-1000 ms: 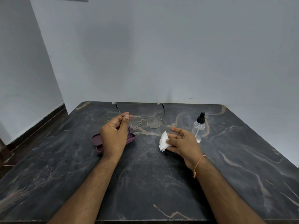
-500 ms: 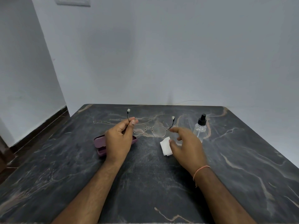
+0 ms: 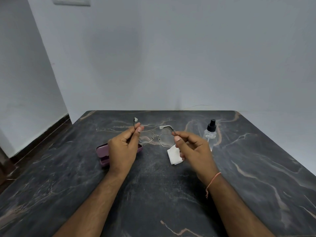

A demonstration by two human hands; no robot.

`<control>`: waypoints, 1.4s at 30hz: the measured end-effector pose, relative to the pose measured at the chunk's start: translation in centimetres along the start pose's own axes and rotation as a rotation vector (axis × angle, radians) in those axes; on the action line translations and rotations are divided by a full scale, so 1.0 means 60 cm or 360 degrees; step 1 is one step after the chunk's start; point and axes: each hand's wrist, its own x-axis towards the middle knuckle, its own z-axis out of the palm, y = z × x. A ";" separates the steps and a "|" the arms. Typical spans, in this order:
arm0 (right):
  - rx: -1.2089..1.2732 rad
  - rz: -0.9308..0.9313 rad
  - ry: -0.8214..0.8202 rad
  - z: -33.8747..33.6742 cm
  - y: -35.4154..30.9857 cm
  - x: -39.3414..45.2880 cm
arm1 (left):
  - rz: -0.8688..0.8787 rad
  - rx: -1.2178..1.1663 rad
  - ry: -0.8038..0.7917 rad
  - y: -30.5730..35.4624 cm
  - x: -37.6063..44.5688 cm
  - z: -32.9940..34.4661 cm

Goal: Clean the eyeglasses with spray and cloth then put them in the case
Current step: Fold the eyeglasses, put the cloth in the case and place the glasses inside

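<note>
Head camera looks down at a dark desk with pale lines in it. Part of the purple case is hidden behind the left hand, so you cannot tell how wide it is open. The right hand covers one edge of the white cloth lying on the desk. The eyeglasses are thin and hard to see, held up over the desk between both hands. The left grip pinches one arm of the eyeglasses between thumb and fingers. The right grip pinches the other arm the same way. The spray bottle stands just beside the right hand, partly behind it.
</note>
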 end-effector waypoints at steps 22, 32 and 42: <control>-0.0394 -0.0039 0.0155 -0.003 0.022 0.010 | 0.0056 0.0049 -0.0481 -0.016 0.000 -0.009; -0.0448 -0.0103 0.0249 -0.005 0.018 0.008 | -0.0109 -0.0054 -0.0632 -0.017 -0.005 -0.008; -0.0476 -0.0130 0.0285 -0.004 0.019 0.007 | 0.0125 0.0114 -0.0525 -0.001 -0.004 -0.003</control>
